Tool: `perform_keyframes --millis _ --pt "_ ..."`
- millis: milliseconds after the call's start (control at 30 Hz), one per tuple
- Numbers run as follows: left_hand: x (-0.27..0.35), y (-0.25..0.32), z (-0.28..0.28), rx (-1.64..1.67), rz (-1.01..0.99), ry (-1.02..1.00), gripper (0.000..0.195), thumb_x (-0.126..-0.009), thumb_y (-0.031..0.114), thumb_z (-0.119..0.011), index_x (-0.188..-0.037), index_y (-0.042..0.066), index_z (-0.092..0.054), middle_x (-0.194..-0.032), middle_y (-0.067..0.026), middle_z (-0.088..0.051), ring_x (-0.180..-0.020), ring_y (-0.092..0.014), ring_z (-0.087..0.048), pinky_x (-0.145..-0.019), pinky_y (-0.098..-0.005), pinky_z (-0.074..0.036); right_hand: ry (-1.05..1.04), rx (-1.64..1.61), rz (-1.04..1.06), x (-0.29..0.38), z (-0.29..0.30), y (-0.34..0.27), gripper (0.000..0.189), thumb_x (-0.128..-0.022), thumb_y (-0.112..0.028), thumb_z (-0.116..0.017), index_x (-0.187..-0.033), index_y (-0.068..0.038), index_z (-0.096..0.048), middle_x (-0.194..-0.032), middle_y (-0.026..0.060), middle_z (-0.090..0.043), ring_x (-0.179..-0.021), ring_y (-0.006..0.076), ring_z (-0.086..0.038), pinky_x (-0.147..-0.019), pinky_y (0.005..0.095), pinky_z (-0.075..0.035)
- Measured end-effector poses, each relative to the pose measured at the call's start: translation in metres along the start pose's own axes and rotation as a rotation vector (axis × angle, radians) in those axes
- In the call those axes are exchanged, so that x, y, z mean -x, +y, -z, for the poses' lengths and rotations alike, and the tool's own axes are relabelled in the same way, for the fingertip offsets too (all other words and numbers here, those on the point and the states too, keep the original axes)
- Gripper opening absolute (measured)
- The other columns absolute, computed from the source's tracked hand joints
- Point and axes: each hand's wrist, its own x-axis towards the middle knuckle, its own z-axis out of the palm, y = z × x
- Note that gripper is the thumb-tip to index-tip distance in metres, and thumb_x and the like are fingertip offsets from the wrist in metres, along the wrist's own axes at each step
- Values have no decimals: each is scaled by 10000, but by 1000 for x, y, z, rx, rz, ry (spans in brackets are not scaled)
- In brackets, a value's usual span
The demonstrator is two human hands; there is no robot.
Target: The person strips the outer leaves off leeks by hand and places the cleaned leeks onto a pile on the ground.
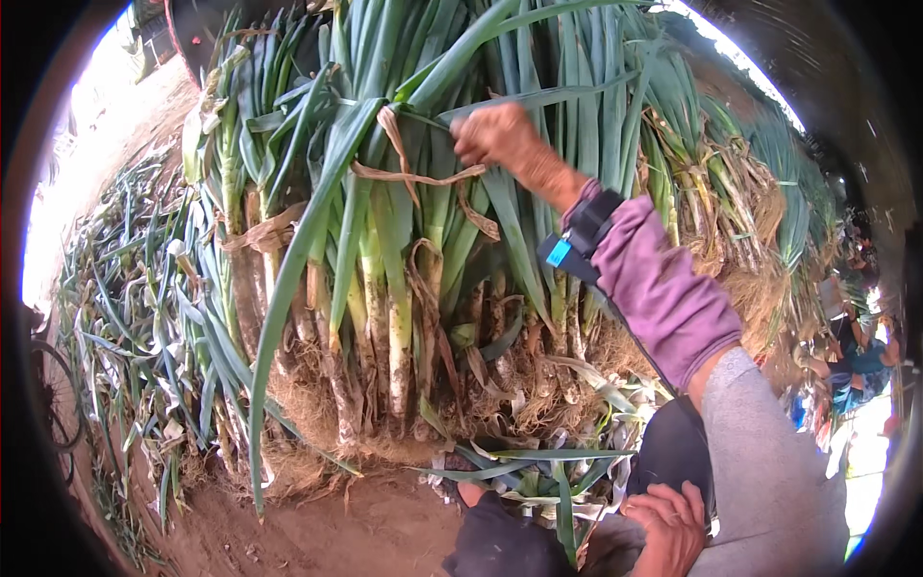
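Note:
My right hand (497, 137), slightly blurred, is curled among the green leaves of an upright bunch of leeks (396, 288). A long leaf (537, 97) passes beside its knuckles; whether the fingers grip anything is not clear. Just below the fingertips ends a dry brown leaf strip (418, 174) lying across the bunch. My left hand (667, 523) rests low by my bent knee (667, 440), fingers a little apart, with nothing seen in it. A black strap device (591, 227) sits on my right wrist over a purple sleeve (660, 281).
More leek bunches stand to the right (735, 180); a heap of leeks (137, 288) lies left. Cut leaves (555, 469) litter the bare soil (360, 526) by my foot. A bicycle wheel (61, 397) shows at far left, and a person (854, 360) at far right.

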Motion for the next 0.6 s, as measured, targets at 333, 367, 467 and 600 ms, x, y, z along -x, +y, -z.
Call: perform_keyframes --millis 333,367,467,600 --pt "2 -2 0 10 33 -7 406 -896 152 -393 -1211 -62 -535 -1055 -342 -579 -917 -476 -574 -803 -549 -457 -65 1352 395 -16 30 12 200 -733 -214 -575 -768 -17 -564 -738 184 -625 -699 331 -633 -649 446 -500" --pt "2 -2 0 8 30 -8 407 -896 152 -392 -1211 -61 -535 -1055 -341 -579 -917 -476 -574 -803 -548 -457 62 1396 413 -17 34 8 299 -744 -292 -580 -756 6 -565 -725 190 -616 -660 334 -614 -635 442 -491" --pt "0 -2 1 -5 25 -22 407 -896 150 -392 -1213 -60 -535 -1057 -340 -580 -918 -476 -574 -802 -547 -458 186 931 70 -22 44 2 442 -766 -371 -606 -614 40 -547 -554 188 -525 -591 283 -598 -585 405 -451" --pt "-3 -2 1 -17 29 -30 407 -895 149 -391 -1215 -58 -535 -1059 -338 -580 -920 -476 -575 -802 -545 -459 31 943 11 -3 34 15 317 -776 -309 -646 -774 9 -656 -603 140 -579 -611 216 -604 -575 360 -479"
